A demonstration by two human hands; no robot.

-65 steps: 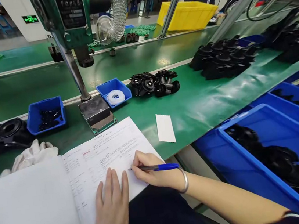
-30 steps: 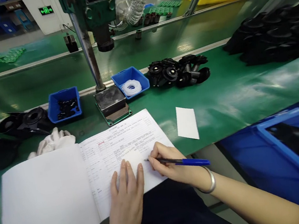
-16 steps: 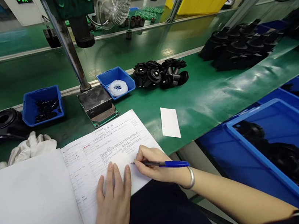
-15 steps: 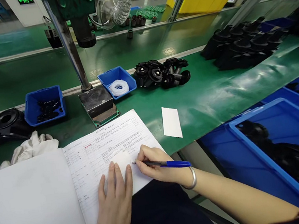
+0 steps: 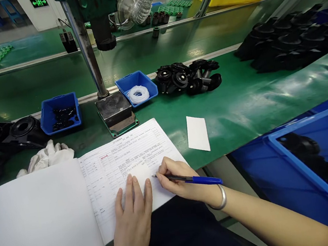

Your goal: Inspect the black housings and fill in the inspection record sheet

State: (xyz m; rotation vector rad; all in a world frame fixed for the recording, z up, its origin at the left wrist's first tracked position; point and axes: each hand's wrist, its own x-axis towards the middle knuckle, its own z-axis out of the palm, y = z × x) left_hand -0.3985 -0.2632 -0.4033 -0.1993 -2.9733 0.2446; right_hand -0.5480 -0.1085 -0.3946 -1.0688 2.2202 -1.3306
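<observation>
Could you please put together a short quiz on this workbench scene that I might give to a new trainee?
1. True or false: the right hand holds a pen.
2. Multiple choice: what lies in the blue bin just to the right of the metal block?
A) Black pieces
B) A white coil
C) Green rings
3. Fill the gap: of the open booklet's blank and printed pages, the left hand lies over the ____ one.

Key: 1. True. 2. B. 3. Printed.
</observation>
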